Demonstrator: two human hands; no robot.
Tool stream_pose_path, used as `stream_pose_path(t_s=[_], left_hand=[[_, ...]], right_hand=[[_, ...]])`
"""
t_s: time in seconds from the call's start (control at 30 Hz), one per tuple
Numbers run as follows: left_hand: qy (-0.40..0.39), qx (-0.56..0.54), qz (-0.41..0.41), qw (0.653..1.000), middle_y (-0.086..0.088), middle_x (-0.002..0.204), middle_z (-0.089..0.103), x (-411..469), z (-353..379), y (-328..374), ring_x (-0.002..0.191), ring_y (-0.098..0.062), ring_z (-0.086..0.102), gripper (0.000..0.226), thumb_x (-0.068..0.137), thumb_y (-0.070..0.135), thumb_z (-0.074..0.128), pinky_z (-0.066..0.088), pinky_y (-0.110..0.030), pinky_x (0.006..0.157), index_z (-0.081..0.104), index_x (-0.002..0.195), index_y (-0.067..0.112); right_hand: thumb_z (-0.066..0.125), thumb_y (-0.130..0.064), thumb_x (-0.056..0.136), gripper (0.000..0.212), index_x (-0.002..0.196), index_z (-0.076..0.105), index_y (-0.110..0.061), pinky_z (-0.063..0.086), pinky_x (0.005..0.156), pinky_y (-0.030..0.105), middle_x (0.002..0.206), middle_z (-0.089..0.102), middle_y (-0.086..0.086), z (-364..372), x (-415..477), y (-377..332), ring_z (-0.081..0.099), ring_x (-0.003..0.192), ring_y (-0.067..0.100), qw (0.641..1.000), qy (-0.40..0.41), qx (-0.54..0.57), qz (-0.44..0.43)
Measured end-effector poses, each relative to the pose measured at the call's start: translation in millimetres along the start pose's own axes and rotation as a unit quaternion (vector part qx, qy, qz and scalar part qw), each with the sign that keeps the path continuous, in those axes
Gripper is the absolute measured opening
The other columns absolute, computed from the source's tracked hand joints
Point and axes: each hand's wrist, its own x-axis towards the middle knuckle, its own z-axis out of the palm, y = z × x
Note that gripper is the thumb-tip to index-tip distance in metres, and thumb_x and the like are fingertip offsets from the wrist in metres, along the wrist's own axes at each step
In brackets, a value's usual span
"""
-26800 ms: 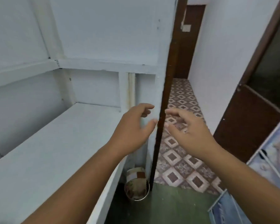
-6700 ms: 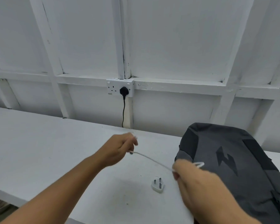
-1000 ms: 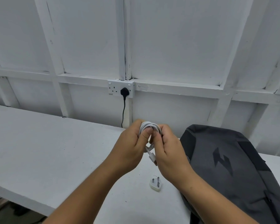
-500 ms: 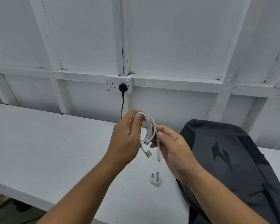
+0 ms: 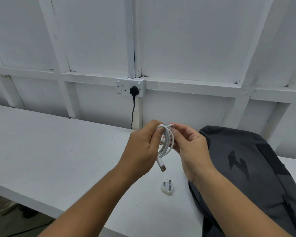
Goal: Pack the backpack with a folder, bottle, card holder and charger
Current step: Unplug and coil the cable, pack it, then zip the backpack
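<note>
A white charger cable [image 5: 167, 142] is coiled into loops between both my hands, above the white table. My left hand [image 5: 142, 147] grips the coil from the left, and my right hand [image 5: 188, 146] pinches its top from the right. The cable's USB plug [image 5: 162, 165] hangs free below the coil. The white charger plug [image 5: 167, 187] lies on the table [image 5: 58, 151] with its pins up, under my hands. The dark grey backpack [image 5: 246, 168] lies flat on the table to the right, touching my right forearm. Folder, bottle and card holder are out of view.
A white wall socket [image 5: 130, 87] with a black plug and black cord [image 5: 133, 110] sits on the wall behind the table. The table's front edge runs lower left, with floor below it.
My right hand has risen from the cable's lower end to pinch the top of the coil. The USB plug now hangs free lower down. The coil stays in my left hand.
</note>
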Motion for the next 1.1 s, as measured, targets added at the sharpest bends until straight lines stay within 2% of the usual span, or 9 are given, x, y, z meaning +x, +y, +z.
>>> stream_pose_path(t_s=[0.1, 0.2, 0.3, 0.4, 0.53, 0.63, 0.8, 0.97, 1.1], left_hand=[[-0.01, -0.002, -0.008, 1.0, 0.023, 0.076, 0.067, -3, 2, -3, 0.07, 0.005, 0.063, 0.018, 0.108, 0.03, 0.044, 0.041, -0.004, 0.058, 0.059, 0.1, 0.037], [-0.002, 0.002, 0.001, 1.0, 0.018, 0.08, 0.066, 0, -2, -4, 0.071, -0.001, 0.064, 0.021, 0.105, 0.04, 0.041, 0.04, -0.006, 0.057, 0.061, 0.1, 0.034], [0.002, 0.015, 0.0, 1.0, 0.01, 0.075, 0.066, 4, -7, -10, 0.071, -0.007, 0.064, 0.023, 0.105, 0.042, 0.04, 0.044, -0.011, 0.055, 0.06, 0.1, 0.033], [-0.008, 0.026, -0.003, 1.0, 0.005, 0.076, 0.068, 2, -8, -14, 0.073, -0.014, 0.065, 0.02, 0.105, 0.043, 0.04, 0.051, -0.028, 0.059, 0.058, 0.101, 0.035], [-0.025, 0.03, 0.003, 0.999, 0.008, 0.072, 0.063, 1, -8, -13, 0.067, -0.014, 0.062, 0.018, 0.104, 0.041, 0.042, 0.048, -0.033, 0.057, 0.058, 0.101, 0.036], [-0.055, 0.034, 0.006, 0.998, 0.01, 0.077, 0.064, 2, -12, -11, 0.068, -0.01, 0.061, 0.014, 0.104, 0.038, 0.044, 0.047, -0.025, 0.054, 0.058, 0.102, 0.038], [-0.097, -0.019, -0.028, 0.995, 0.022, 0.084, 0.07, 1, -20, -10, 0.072, -0.002, 0.065, 0.024, 0.104, 0.037, 0.045, 0.043, -0.007, 0.059, 0.065, 0.115, 0.042], [-0.132, -0.059, -0.06, 0.988, 0.033, 0.1, 0.07, 0, -27, -10, 0.094, 0.002, 0.067, 0.029, 0.107, 0.037, 0.044, 0.049, -0.008, 0.07, 0.065, 0.127, 0.044], [-0.167, -0.098, -0.082, 0.978, 0.028, 0.112, 0.069, -1, -27, -9, 0.107, 0.002, 0.065, 0.033, 0.106, 0.032, 0.05, 0.051, -0.012, 0.081, 0.06, 0.137, 0.039]], right_hand=[[0.066, -0.007, 0.094, 0.013, 0.102, 0.074, -0.014, 0.06, 0.073, 0.028, 0.091, 0.078, 0.009, 3, 2, 1, 0.074, 0.077, 0.021, 1.0, -0.002, 0.022, 0.014], [0.067, -0.008, 0.092, 0.013, 0.098, 0.076, -0.014, 0.059, 0.069, 0.027, 0.087, 0.076, 0.009, 8, -2, 5, 0.072, 0.074, 0.019, 0.995, -0.066, 0.046, 0.057], [0.05, -0.006, 0.099, 0.024, 0.102, 0.073, -0.001, 0.057, 0.075, 0.029, 0.088, 0.07, 0.014, 9, -7, 6, 0.067, 0.079, 0.021, 0.984, -0.141, 0.059, 0.089], [0.037, -0.017, 0.098, 0.037, 0.103, 0.068, 0.005, 0.052, 0.079, 0.037, 0.095, 0.06, 0.018, 8, -11, 0, 0.055, 0.088, 0.026, 0.97, -0.2, 0.095, 0.105], [0.049, -0.027, 0.091, 0.03, 0.105, 0.061, -0.003, 0.047, 0.079, 0.044, 0.092, 0.054, 0.016, 8, -19, -10, 0.05, 0.086, 0.029, 0.958, -0.276, -0.012, 0.079], [0.067, -0.025, 0.087, 0.034, 0.094, 0.054, 0.006, 0.042, 0.068, 0.043, 0.082, 0.055, 0.017, 7, -19, -19, 0.051, 0.078, 0.03, 0.944, -0.293, -0.135, 0.07], [0.065, 0.0, 0.092, 0.017, 0.101, 0.054, 0.01, 0.057, 0.08, 0.036, 0.091, 0.059, 0.015, -2, -21, -32, 0.061, 0.088, 0.026, 0.919, -0.353, -0.153, 0.084], [0.054, -0.012, 0.103, 0.024, 0.127, 0.055, -0.01, 0.059, 0.088, 0.042, 0.11, 0.07, 0.007, -6, -25, -37, 0.07, 0.107, 0.022, 0.915, -0.354, -0.182, 0.062], [0.049, -0.017, 0.104, 0.023, 0.127, 0.052, -0.02, 0.063, 0.074, 0.042, 0.112, 0.065, 0.008, 1, -33, -32, 0.072, 0.101, 0.021, 0.939, -0.28, -0.198, 0.032]])
